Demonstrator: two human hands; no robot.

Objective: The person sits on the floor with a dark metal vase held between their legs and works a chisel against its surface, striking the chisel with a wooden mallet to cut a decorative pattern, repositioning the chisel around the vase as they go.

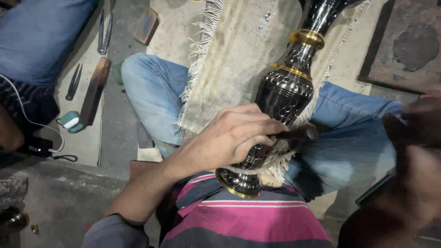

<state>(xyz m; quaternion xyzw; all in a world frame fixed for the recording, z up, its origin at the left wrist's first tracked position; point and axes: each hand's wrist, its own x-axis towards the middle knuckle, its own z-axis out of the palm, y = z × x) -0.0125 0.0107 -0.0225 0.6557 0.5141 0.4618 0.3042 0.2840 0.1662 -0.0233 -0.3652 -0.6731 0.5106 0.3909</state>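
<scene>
Across your lap, on the fringed beige cloth [239, 50] draped over your jeans, lies a tall black vase [282, 94] with engraved silvery patterns and brass-coloured bands at its neck, shoulder and foot. Its foot is tucked against your striped shirt and its neck points away from you, so the curved body faces up within reach; the cloth appears to cushion the metal and stop it rolling.

Your left hand [234, 135] rests on the lower body of the vase, fingers clenched around a dark, slender tool [296, 134] whose tip lies just beside the engraved surface, seemingly braced there for control.

Your right hand [415, 138] is a dark blur at the right edge; you cannot tell whether its fingers grip anything.

On the concrete floor at left, well apart, lie metal tongs [104, 32], a wooden block [94, 92] and a small teal case [70, 120].
</scene>
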